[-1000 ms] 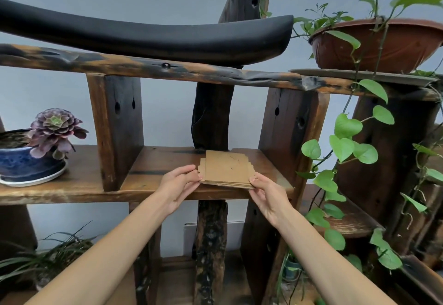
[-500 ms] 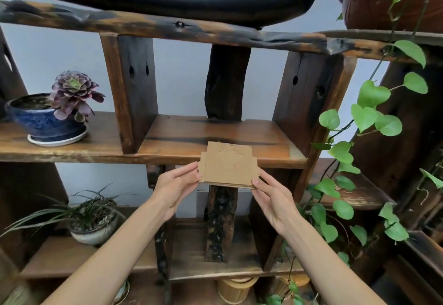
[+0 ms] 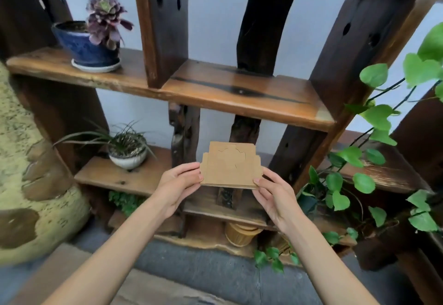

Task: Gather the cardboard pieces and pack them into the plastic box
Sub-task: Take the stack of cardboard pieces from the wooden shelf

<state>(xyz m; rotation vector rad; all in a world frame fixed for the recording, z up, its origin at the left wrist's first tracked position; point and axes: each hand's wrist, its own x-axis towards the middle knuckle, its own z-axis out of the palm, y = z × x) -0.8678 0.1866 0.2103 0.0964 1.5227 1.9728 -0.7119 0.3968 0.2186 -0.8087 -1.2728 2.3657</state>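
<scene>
Dark rustic wooden shelf unit (image 3: 239, 94) against a pale wall. Left, upper shelf: purple succulent in blue glazed pot (image 3: 88, 41); below it, spiky grass plant in white ribbed pot (image 3: 127, 151). Centre, in the air in front of the lower shelves: left hand (image 3: 177, 185) pinching the left edge of the stack of flat brown cardboard pieces (image 3: 231, 165), right hand (image 3: 273, 194) pinching the right edge. Right: green trailing vine (image 3: 374, 118).

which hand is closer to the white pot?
Left. The left hand is just right of the white pot, below its level; the right hand is farther right, beyond the cardboard stack both hold.
</scene>
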